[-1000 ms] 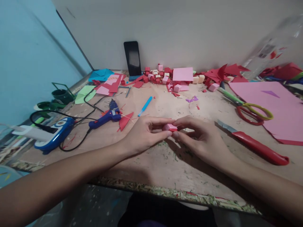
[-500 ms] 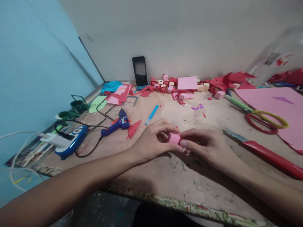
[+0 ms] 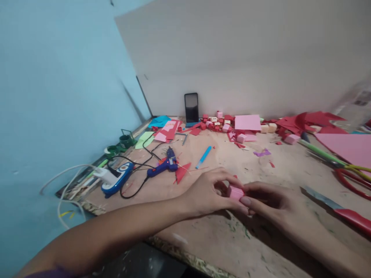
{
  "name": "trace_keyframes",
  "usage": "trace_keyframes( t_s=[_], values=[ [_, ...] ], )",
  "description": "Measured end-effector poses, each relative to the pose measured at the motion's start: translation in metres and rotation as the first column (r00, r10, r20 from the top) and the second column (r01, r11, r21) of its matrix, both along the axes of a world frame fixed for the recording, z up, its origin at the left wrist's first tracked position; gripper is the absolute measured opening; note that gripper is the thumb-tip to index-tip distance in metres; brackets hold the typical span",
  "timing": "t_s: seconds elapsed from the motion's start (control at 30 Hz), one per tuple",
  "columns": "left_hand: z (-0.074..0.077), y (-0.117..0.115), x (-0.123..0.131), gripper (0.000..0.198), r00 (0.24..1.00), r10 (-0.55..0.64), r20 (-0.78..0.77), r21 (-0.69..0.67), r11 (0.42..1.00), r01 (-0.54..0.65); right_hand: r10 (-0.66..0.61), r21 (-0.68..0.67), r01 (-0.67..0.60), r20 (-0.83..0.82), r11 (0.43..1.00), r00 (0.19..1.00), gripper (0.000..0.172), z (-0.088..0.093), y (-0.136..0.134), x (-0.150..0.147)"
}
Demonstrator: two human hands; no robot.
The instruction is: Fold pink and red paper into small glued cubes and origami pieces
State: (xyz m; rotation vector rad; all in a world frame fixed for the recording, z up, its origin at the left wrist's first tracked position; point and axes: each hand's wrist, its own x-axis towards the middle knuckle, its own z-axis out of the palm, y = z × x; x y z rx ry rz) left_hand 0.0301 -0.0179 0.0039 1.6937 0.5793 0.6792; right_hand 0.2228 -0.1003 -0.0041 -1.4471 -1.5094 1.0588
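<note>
Between both hands, just above the wooden tabletop, is a small pink paper cube (image 3: 235, 192) with a bit of red at its right side. My left hand (image 3: 213, 191) pinches it from the left, thumb in front and fingers behind. From the right, the thumb and index finger of my right hand (image 3: 271, 200) press on the red edge of the cube. The fingertips cover part of it, so its far sides are hidden. A red-handled knife (image 3: 352, 218) lies to the right of my right hand.
A blue glue gun (image 3: 164, 168) is wired to a power strip (image 3: 118, 179) at left. A blue pen (image 3: 203, 157), a red paper scrap (image 3: 182, 173), scissors (image 3: 327, 154) and a purple scrap (image 3: 262, 153) lie around. Small cubes and a propped phone (image 3: 191, 108) line the back.
The camera view has swung left and up, so everything appears lower and further right. Both hands keep their grip on the pink cube, with little visible change in the fingers.
</note>
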Motion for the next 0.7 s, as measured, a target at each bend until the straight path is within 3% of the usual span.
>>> trace_keyframes(
  t_s=[0.23,0.43,0.57,0.7],
  values=[
    [-0.003,0.003,-0.002,0.043,0.999,-0.032,0.014,-0.027,0.999,0.033,0.033,-0.02,-0.032,0.065,0.999,0.997,0.039,-0.005,0.0,0.008],
    [-0.008,0.004,-0.001,0.037,0.995,-0.025,0.092,-0.004,1.0,0.026,-0.074,-0.03,0.073,-0.022,0.997,0.997,0.038,-0.002,-0.004,-0.005],
    [-0.007,0.005,-0.002,0.043,0.993,-0.044,0.111,-0.027,0.998,0.048,-0.063,0.056,0.064,-0.03,0.996,0.998,0.032,-0.001,-0.001,-0.006],
    [-0.005,0.008,-0.006,0.043,1.0,0.002,0.024,-0.071,0.997,0.0,-0.077,0.118,0.086,-0.074,0.989,0.994,0.024,0.002,0.001,-0.005]
  ],
)
